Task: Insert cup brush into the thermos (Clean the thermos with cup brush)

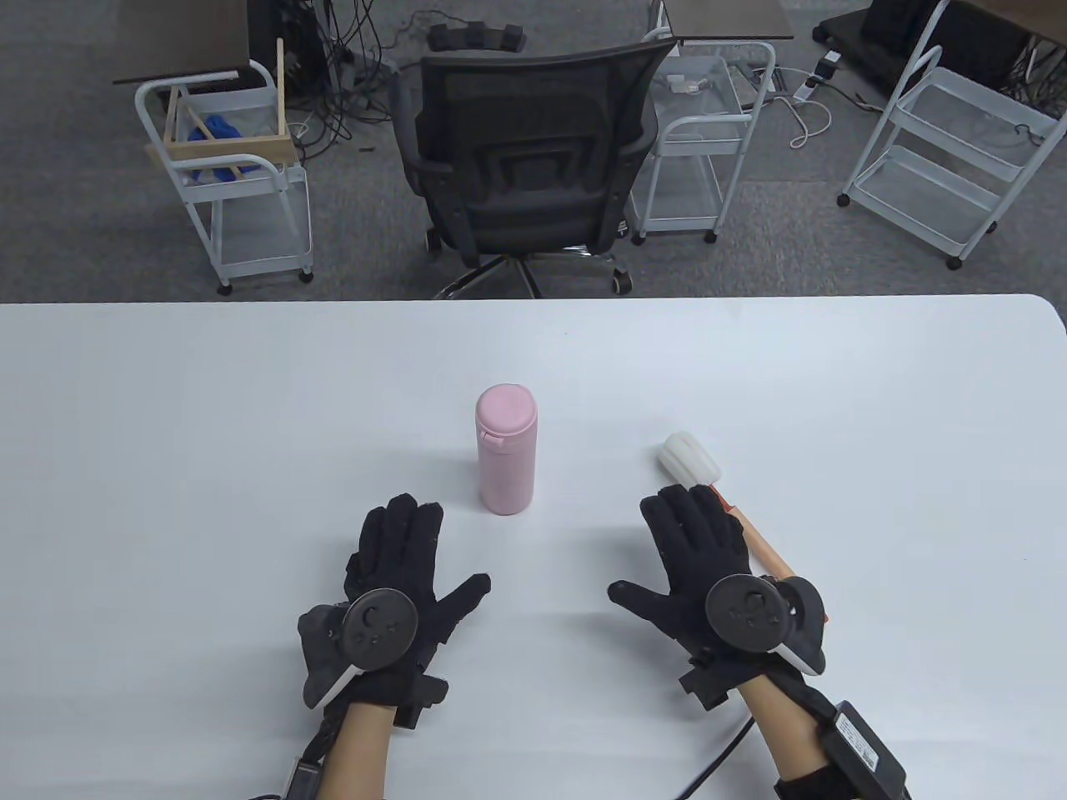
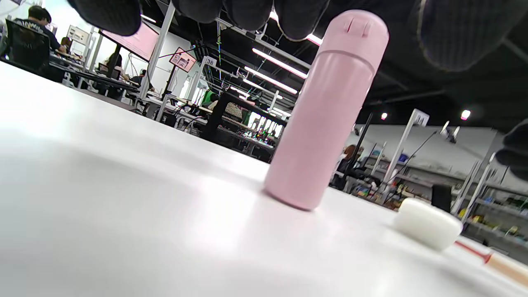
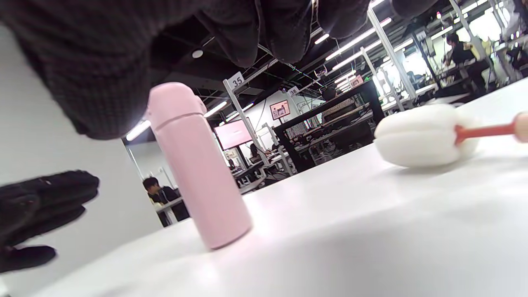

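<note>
both hands, left hand [image 1: 392, 583] and right hand [image 1: 708, 575], flank upright thermos [image 1: 505, 447], apart.

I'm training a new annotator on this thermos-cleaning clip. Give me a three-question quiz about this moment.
1. True or false: the pink thermos stands upright with its lid shut.
2. Which hand is nearer the cup brush? A) left hand B) right hand
3. Fill in: the brush's white sponge head points ____ from the person.

Key:
1. True; the flip lid is closed on top.
2. B; the brush handle runs beside and under the right hand, though no grip shows. Both hands are spread flat over the table.
3. Away.
</note>
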`<state>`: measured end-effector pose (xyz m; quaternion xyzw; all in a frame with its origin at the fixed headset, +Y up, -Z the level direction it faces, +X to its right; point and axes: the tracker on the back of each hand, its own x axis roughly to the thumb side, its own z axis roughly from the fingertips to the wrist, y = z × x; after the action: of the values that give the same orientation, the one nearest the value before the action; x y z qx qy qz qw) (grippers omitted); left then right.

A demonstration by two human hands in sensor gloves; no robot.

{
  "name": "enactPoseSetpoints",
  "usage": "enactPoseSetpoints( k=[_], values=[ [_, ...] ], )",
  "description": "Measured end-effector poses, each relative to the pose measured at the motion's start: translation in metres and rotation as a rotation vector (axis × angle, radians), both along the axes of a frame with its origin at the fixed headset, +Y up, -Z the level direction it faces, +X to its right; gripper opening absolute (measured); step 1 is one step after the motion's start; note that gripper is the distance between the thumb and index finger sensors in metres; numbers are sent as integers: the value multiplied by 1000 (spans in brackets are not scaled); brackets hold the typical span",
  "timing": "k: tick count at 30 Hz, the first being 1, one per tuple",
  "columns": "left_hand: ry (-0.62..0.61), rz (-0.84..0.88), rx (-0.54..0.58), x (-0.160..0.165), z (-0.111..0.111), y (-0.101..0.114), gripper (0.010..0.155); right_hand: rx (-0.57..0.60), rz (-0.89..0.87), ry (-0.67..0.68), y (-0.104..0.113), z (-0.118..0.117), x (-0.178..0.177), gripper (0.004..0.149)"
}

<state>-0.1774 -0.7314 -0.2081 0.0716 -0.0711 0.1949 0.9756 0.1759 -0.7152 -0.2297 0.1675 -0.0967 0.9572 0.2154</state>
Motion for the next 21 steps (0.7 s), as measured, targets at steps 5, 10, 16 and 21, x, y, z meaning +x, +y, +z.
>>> enactPoseSetpoints(
  k=[5,10,16,21],
  values=[
    [34,-89,-50,-1,-2,-9,89,-29,104,-17,-9,-4,-4,95],
    [54,-127,-71,-1,-5,-11,86,-14,174,-9,-11,-3,-6,94],
    [58,-146,-67,0,-5,-11,86,-46,169,-1,-14,-4,-3,94],
    [56,-142,-62,0,-6,-12,86,-56,162,2,-14,-4,-2,93]
  ],
)
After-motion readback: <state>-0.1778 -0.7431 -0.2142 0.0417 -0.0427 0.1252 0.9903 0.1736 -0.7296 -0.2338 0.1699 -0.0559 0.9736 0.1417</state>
